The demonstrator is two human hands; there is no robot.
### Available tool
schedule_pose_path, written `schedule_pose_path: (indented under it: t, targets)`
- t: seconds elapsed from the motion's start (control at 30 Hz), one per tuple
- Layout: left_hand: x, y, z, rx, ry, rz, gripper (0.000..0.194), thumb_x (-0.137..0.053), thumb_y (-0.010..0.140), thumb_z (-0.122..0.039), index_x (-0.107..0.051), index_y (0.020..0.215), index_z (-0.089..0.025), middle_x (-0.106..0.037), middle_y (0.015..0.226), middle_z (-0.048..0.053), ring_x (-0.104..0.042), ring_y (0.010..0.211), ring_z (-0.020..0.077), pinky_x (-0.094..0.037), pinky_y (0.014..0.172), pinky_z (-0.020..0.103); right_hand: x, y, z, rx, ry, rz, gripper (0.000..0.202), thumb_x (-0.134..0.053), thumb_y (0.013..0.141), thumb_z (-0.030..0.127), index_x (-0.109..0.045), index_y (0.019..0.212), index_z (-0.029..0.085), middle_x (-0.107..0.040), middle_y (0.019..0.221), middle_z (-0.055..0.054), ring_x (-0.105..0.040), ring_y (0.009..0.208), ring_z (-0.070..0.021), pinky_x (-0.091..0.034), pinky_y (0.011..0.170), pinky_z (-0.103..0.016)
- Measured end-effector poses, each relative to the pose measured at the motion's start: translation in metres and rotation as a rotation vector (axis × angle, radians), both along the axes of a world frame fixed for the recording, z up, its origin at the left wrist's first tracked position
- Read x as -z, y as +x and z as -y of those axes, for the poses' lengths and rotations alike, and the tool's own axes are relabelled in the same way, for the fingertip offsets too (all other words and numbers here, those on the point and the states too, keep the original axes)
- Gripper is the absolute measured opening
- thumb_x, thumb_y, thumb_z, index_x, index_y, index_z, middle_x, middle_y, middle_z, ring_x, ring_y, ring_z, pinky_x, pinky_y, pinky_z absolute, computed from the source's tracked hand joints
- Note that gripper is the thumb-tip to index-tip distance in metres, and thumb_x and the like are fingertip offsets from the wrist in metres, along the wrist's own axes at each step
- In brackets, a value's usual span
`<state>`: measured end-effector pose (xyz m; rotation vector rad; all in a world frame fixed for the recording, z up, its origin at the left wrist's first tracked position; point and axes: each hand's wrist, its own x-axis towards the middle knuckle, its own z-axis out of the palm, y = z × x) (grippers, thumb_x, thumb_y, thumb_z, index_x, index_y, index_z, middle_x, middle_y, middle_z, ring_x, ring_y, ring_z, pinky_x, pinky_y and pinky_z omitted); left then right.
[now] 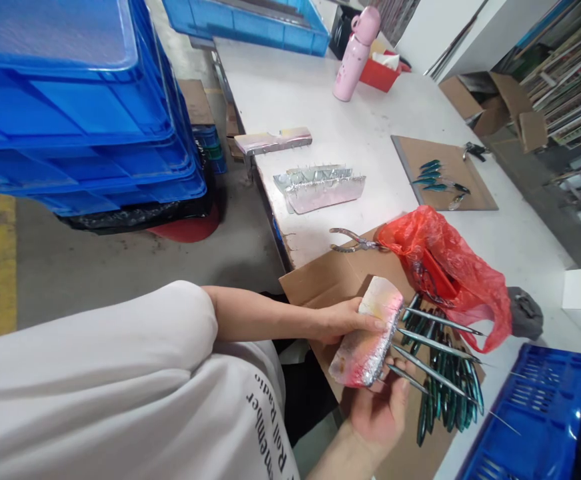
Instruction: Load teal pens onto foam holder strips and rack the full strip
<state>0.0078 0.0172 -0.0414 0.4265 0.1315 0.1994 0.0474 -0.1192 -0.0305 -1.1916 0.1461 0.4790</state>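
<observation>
My left hand (pixel 347 325) grips a foam block (pixel 367 347), pale with pink and yellow stains and a silvery edge. Several slim, pointed grey-green lure bodies (pixel 435 341) stick out of that edge, with thin wires at their tips. At the block's lower corner, my right hand (pixel 377 413) is curled palm up, its fingers closed around the base of the lowest lure body (pixel 407 379); the exact fingertip contact is partly hidden. Beneath the block, a pile of dark teal lure bodies (pixel 450 393) lies on cardboard (pixel 330 273).
Pliers (pixel 355 241) lie beside a red plastic bag (pixel 450 267). Farther along the white table are more foam strips (pixel 325 193), a board (pixel 450 157) with several lures, and a pink bottle (pixel 355 60). A blue basket (pixel 540 400) stands lower right; stacked blue crates (pixel 70 107) stand left.
</observation>
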Motion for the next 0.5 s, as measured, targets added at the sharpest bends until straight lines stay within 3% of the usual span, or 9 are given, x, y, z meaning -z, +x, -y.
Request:
schedule_pose_path:
  t: [0.2, 0.33, 0.5]
  targets:
    - [0.001, 0.001, 0.002, -0.021, 0.017, -0.042, 0.047, -0.076, 0.058, -0.03, -0.057, 0.098, -0.013, -0.06, 0.085, 0.006, -0.057, 0.072, 0.0152, -0.048, 0.069, 0.031, -0.008, -0.002, 0.003, 0.051, -0.06, 0.068, 0.025, -0.054, 0.076, 0.022, -0.06, 0.099, 0.03, -0.061, 0.096, 0.006, -0.059, 0.079, -0.007, -0.049, 0.065, -0.02]
    - [0.001, 0.002, 0.004, -0.064, 0.051, -0.087, 0.049, -0.077, 0.057, -0.028, -0.057, 0.099, -0.014, -0.06, 0.087, 0.005, -0.056, 0.073, 0.0144, -0.047, 0.068, 0.028, -0.017, -0.004, 0.006, 0.038, -0.164, 0.238, 0.032, -0.061, 0.072, 0.023, -0.058, 0.104, 0.027, -0.062, 0.092, 0.003, -0.06, 0.076, -0.0109, -0.05, 0.067, -0.025]
    - [0.0, 0.001, 0.004, -0.055, 0.062, -0.093, 0.049, -0.077, 0.056, -0.029, -0.057, 0.099, -0.014, -0.059, 0.086, 0.004, -0.056, 0.072, 0.0138, -0.047, 0.068, 0.028, -0.024, -0.009, 0.007, 0.048, -0.277, 0.328, 0.035, -0.063, 0.07, 0.025, -0.058, 0.105, 0.024, -0.062, 0.093, 0.002, -0.061, 0.078, -0.0111, -0.049, 0.073, -0.024]
